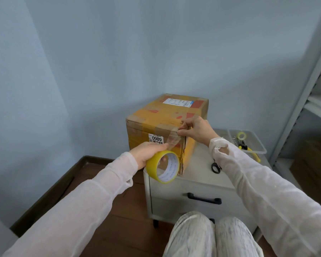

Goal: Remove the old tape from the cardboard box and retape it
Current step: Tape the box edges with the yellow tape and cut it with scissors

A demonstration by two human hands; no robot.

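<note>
While a clear strip spans roll and box: cardboard box [156,115] standing on the white cabinet's surface [198,164], at its left.
Left hand [146,153], fingers curled round the yellow tape roll [163,166]; right hand [198,129], fingers pinching the tape strip [171,140] at the box's near top corner. Scissors [216,166] and clear bin [258,143] lie right of the box.

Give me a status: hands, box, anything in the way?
Left hand grips roll. Right hand pinches strip at box top edge. Scissors lie clear, beside box.
</note>
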